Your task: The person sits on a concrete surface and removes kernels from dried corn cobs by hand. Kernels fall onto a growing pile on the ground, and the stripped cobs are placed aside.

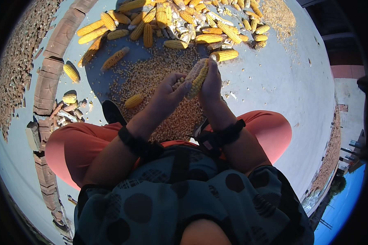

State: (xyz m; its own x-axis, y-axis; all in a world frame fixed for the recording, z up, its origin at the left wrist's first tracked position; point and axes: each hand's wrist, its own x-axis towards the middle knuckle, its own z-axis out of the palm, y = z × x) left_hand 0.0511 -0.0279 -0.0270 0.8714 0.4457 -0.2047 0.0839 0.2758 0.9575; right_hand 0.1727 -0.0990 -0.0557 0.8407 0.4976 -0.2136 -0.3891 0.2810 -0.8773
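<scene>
Between my two hands is a partly shelled corn cob (pixel 198 76), tilted, with yellow kernels left along its right side and a bare pale strip on the left. My right hand (pixel 211 82) wraps its right side, the thumb near the upper tip. At the lower left of the cob, my left hand (pixel 174 88) presses with its thumb and has loose kernels by its fingers. Below both hands spreads a heap of loose corn kernels (pixel 174 119) on the floor. A whole corn cob (pixel 134 101) rests on that heap, left of my left hand.
A pile of yellow corn cobs (pixel 171 21) lies ahead. Stripped cobs (pixel 68 111) sit at the left, by a row of bricks (pixel 47 85). More kernels (pixel 279 18) are spread at the upper right. My bent knees (pixel 263 131) flank the heap.
</scene>
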